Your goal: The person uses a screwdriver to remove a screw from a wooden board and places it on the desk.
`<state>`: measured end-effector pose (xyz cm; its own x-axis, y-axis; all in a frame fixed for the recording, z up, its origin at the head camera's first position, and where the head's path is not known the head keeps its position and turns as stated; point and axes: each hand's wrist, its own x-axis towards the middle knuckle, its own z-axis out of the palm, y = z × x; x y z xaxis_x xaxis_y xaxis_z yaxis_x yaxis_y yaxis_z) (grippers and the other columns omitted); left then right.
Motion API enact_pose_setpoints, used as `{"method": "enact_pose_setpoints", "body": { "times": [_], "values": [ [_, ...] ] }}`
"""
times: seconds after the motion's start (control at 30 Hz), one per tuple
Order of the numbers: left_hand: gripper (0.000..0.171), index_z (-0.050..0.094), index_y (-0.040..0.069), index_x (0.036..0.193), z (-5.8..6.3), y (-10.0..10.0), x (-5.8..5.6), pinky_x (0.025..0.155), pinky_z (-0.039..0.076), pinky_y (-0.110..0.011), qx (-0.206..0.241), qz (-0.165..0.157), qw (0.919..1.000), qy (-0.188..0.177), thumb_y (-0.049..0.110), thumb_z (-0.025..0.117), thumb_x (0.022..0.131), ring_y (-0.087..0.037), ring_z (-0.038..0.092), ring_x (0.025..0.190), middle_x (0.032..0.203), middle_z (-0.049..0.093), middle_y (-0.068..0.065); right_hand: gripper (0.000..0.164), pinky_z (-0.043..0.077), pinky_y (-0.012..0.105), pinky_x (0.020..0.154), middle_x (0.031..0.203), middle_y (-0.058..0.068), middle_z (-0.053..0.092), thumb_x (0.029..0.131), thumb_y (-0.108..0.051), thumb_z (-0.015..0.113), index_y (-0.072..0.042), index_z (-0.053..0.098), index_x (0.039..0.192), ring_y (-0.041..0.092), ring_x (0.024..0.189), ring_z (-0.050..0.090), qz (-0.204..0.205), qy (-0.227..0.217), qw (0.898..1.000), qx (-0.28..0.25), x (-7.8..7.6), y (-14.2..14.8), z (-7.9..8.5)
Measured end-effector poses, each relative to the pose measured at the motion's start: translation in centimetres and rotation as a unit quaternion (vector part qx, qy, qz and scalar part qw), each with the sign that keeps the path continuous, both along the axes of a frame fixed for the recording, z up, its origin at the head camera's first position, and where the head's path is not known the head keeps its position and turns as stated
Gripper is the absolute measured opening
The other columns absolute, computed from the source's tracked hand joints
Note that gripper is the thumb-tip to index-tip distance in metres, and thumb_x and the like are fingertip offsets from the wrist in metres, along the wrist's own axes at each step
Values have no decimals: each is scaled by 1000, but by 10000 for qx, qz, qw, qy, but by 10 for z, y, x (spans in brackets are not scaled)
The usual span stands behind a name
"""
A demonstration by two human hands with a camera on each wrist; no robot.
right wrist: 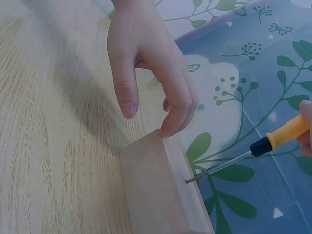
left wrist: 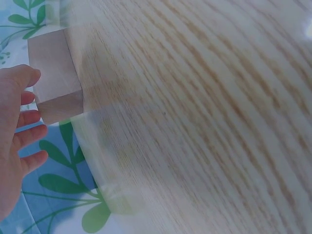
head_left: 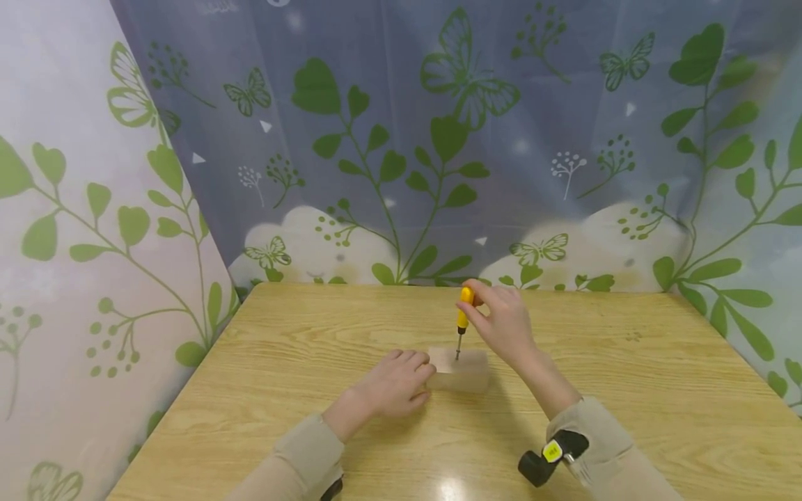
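While the right hand [head_left: 506,323] pinches a screwdriver [head_left: 462,321] over a threaded screw [right wrist: 193,179] on the oblong wooden block [head_left: 460,381], the left hand [head_left: 396,385] touches it, fingers parted.

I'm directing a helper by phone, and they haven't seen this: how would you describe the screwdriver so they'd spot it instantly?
On the wooden table, find the pale block by the left hand. Over it, the right hand holds the screwdriver nearly upright, a screw at its tip. Its bright yellow handle sets it apart from the plain block.
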<state>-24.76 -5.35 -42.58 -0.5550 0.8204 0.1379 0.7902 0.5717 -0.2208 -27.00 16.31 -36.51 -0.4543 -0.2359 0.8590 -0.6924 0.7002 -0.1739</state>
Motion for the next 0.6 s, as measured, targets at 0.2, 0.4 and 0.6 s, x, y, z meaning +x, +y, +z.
{"method": "enact_pose_setpoints", "body": {
  "times": [0.2, 0.4, 0.6],
  "values": [
    [35, 52, 13, 118, 1, 0, 0, 95, 42, -35, 10, -8, 10000, -7, 35, 56, 91, -18, 50, 110, 117, 51, -2, 28, 44, 46, 70, 69, 3, 64, 72, -7, 78, -3, 66, 97, 22, 60, 55, 73, 259, 9996, 105, 0, -2, 0],
    [36, 52, 14, 119, 2, 1, 1, 96, 41, -37, -20, 52, 9999, -150, 35, 55, 91, -18, 49, 112, 118, 51, -2, 27, 43, 45, 70, 71, 4, 65, 74, -7, 76, -3, 66, 99, 21, 63, 57, 288, 175, 9993, 165, 0, -2, 0],
    [35, 52, 14, 120, 0, 1, 0, 95, 41, -36, -37, 86, 9998, -155, 35, 54, 92, -18, 49, 112, 118, 50, -1, 28, 42, 45, 70, 72, 5, 65, 75, -5, 75, -3, 65, 101, 20, 63, 57, 385, -84, 9992, 66, 0, 2, 0]
  ]
}}
